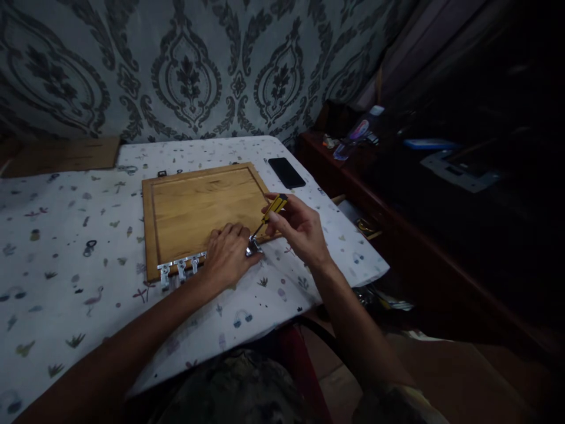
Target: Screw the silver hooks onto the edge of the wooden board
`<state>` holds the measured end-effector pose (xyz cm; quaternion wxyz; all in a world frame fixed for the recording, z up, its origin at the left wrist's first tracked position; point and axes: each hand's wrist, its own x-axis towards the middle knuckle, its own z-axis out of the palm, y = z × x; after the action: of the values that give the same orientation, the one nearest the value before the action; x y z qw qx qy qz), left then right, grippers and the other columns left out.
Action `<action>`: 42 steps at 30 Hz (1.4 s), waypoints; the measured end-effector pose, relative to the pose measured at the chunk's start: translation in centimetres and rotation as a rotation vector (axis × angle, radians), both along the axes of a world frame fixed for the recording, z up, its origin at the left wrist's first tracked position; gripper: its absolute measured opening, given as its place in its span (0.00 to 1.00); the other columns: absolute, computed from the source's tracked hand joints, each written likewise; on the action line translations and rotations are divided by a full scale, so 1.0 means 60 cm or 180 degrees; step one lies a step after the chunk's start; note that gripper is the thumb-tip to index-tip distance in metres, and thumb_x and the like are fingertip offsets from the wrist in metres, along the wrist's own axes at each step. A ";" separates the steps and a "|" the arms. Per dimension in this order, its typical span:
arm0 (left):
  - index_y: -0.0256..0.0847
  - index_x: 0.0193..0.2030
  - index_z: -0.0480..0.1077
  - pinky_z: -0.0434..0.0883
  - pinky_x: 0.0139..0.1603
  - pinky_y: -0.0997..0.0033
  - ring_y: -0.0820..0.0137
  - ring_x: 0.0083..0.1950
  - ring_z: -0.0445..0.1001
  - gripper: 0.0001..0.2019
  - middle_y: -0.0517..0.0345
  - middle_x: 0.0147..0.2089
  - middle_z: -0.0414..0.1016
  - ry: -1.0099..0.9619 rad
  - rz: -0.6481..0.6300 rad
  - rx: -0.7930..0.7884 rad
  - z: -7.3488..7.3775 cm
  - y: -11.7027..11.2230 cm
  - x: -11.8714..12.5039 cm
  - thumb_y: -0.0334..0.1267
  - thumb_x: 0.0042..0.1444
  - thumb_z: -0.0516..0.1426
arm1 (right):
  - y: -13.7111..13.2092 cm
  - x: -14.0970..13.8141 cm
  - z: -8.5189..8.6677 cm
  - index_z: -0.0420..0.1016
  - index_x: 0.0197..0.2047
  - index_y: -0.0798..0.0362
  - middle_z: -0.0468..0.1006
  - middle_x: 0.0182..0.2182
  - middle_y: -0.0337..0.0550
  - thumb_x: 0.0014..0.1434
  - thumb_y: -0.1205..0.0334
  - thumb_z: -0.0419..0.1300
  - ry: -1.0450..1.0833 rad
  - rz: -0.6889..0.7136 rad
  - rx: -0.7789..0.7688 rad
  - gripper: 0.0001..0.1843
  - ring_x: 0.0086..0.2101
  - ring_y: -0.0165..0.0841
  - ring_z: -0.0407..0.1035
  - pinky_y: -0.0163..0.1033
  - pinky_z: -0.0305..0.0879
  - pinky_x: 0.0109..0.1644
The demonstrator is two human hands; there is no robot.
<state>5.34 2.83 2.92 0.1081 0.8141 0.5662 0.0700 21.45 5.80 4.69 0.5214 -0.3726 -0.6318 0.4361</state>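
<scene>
A wooden panel (203,200) with a raised frame lies flat on the table. My left hand (227,250) rests over its near edge, fingers on the wood and thumb against a metal hinge (253,247), which sits between thumb and forefinger. In my right hand (302,227) is a yellow and black screwdriver (276,208), pinched by the handle and tilted. Its tip reaches down to the hinge; whether it sits in a screw is too small to tell. Several more metal hinges (180,268) line the near edge left of my left hand, which partly covers that row.
A patterned white cloth (119,229) covers the table. Beyond the panel's right corner lies a black phone (286,172). Cardboard (64,156) is at the far left. On the right, a dark red wooden cabinet (353,182) carries a plastic bottle (358,132); below it a drawer (359,218) stands open.
</scene>
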 end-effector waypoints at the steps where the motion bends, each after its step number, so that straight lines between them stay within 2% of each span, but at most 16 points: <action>1: 0.37 0.49 0.70 0.68 0.54 0.54 0.54 0.57 0.71 0.17 0.45 0.53 0.74 0.0007 -0.0004 0.0021 -0.001 0.000 0.000 0.49 0.62 0.60 | 0.000 0.000 0.001 0.75 0.41 0.51 0.76 0.32 0.36 0.54 0.46 0.69 -0.0016 -0.0004 -0.0009 0.20 0.22 0.24 0.69 0.34 0.72 0.27; 4: 0.38 0.48 0.70 0.68 0.53 0.55 0.55 0.57 0.71 0.17 0.46 0.52 0.75 0.0014 0.0005 0.0069 -0.004 0.002 0.000 0.49 0.62 0.59 | -0.001 -0.005 -0.001 0.72 0.33 0.53 0.76 0.30 0.35 0.49 0.47 0.72 -0.0008 -0.0140 -0.0102 0.20 0.20 0.22 0.66 0.31 0.69 0.21; 7: 0.38 0.48 0.70 0.68 0.54 0.55 0.55 0.56 0.71 0.16 0.46 0.52 0.75 0.0005 0.0013 0.0031 -0.003 0.002 0.000 0.49 0.62 0.59 | 0.000 -0.010 -0.003 0.68 0.31 0.52 0.77 0.29 0.35 0.48 0.48 0.73 0.0093 -0.0163 -0.0175 0.22 0.19 0.21 0.65 0.29 0.66 0.19; 13: 0.38 0.48 0.70 0.68 0.54 0.55 0.55 0.57 0.71 0.16 0.46 0.52 0.75 -0.0008 0.0012 0.0018 0.003 -0.001 0.001 0.48 0.62 0.59 | -0.001 0.001 0.003 0.74 0.45 0.51 0.77 0.28 0.34 0.53 0.45 0.69 -0.0030 0.0110 -0.0097 0.22 0.21 0.25 0.70 0.33 0.72 0.26; 16: 0.38 0.47 0.70 0.68 0.53 0.54 0.54 0.56 0.71 0.15 0.46 0.52 0.75 -0.0019 0.0022 0.0008 0.002 0.000 0.001 0.48 0.61 0.60 | -0.001 0.001 0.002 0.76 0.37 0.53 0.73 0.24 0.32 0.52 0.47 0.71 -0.0063 -0.0029 -0.0091 0.19 0.19 0.24 0.67 0.32 0.70 0.23; 20: 0.37 0.47 0.70 0.68 0.54 0.53 0.54 0.57 0.71 0.16 0.46 0.52 0.75 -0.0044 -0.0002 0.0020 -0.001 0.001 0.000 0.48 0.61 0.60 | 0.000 -0.008 -0.003 0.70 0.29 0.52 0.74 0.25 0.32 0.46 0.49 0.75 0.0031 -0.0371 -0.0114 0.21 0.18 0.21 0.62 0.29 0.63 0.18; 22: 0.37 0.48 0.70 0.68 0.54 0.53 0.54 0.57 0.71 0.16 0.46 0.53 0.75 -0.0035 -0.0006 0.0022 -0.003 0.001 -0.001 0.48 0.62 0.60 | -0.001 -0.007 -0.002 0.69 0.30 0.52 0.77 0.27 0.34 0.46 0.49 0.75 0.0064 -0.0274 -0.0149 0.21 0.19 0.22 0.64 0.29 0.64 0.19; 25: 0.37 0.49 0.69 0.68 0.54 0.54 0.54 0.58 0.70 0.17 0.46 0.53 0.74 -0.0040 -0.0034 0.0027 -0.003 0.001 -0.002 0.49 0.62 0.59 | -0.002 0.001 0.002 0.73 0.40 0.51 0.79 0.30 0.36 0.49 0.47 0.73 0.0044 0.0004 -0.0148 0.22 0.22 0.24 0.69 0.31 0.69 0.24; 27: 0.37 0.49 0.70 0.68 0.55 0.53 0.54 0.58 0.71 0.17 0.45 0.53 0.74 -0.0025 -0.0045 0.0012 -0.002 0.001 -0.002 0.49 0.62 0.59 | -0.004 0.006 0.003 0.75 0.44 0.51 0.78 0.29 0.35 0.53 0.46 0.70 -0.0004 0.0099 -0.0131 0.22 0.23 0.25 0.70 0.33 0.71 0.27; 29: 0.37 0.49 0.70 0.68 0.54 0.52 0.53 0.58 0.71 0.17 0.46 0.53 0.74 -0.0009 -0.0040 -0.0005 -0.001 0.001 -0.001 0.48 0.62 0.59 | -0.004 0.007 0.001 0.77 0.42 0.52 0.75 0.27 0.34 0.55 0.47 0.69 -0.0030 0.0066 -0.0111 0.19 0.21 0.24 0.68 0.33 0.71 0.26; 34: 0.36 0.49 0.70 0.69 0.54 0.53 0.54 0.57 0.71 0.17 0.45 0.53 0.75 0.0004 -0.0026 0.0026 0.001 0.000 0.000 0.48 0.63 0.59 | -0.001 -0.004 -0.006 0.74 0.33 0.52 0.73 0.25 0.32 0.49 0.49 0.73 -0.0062 -0.0083 -0.0162 0.18 0.20 0.23 0.63 0.31 0.66 0.21; 38: 0.38 0.49 0.69 0.68 0.54 0.54 0.55 0.58 0.71 0.17 0.46 0.53 0.75 0.0018 -0.0029 0.0044 -0.001 -0.001 -0.001 0.49 0.63 0.59 | 0.000 -0.007 -0.007 0.73 0.33 0.52 0.72 0.25 0.32 0.52 0.48 0.71 -0.0104 -0.0057 -0.0135 0.17 0.20 0.23 0.64 0.30 0.65 0.21; 42: 0.37 0.49 0.70 0.68 0.55 0.55 0.54 0.58 0.72 0.16 0.45 0.53 0.75 0.0018 -0.0024 0.0039 -0.001 -0.001 -0.001 0.48 0.63 0.59 | -0.005 -0.001 -0.013 0.76 0.40 0.52 0.77 0.34 0.38 0.55 0.47 0.69 -0.0209 -0.0109 -0.0095 0.18 0.24 0.24 0.65 0.31 0.66 0.23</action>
<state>5.31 2.76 2.88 0.1017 0.8172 0.5629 0.0707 21.40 5.50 3.91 0.5021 -0.4052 -0.6356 0.4240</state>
